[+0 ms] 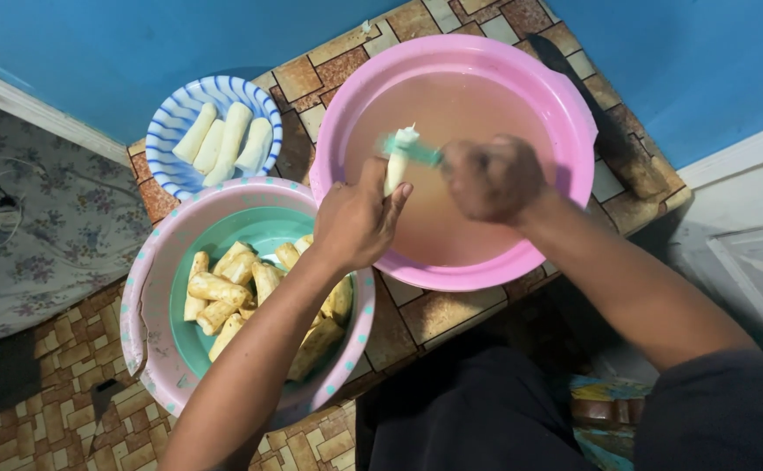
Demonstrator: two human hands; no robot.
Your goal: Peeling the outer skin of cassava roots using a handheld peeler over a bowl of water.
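Two hands work over cloudy water: below the left hand [355, 222] lies a teal-lined bowl [150, 296] of unwashed cassava pieces [224, 292], its fingers upholding a pale cassava stick [396, 166] for the blurred right hand [490, 179] gripping a green brush [416, 153], the pink basin [573, 131] beneath catching drips, cleaned pieces [224, 139] apart in a striped bowl [167, 166] beyond.

Glossy pink plastic basin [573, 105], tiled floor [451, 314]
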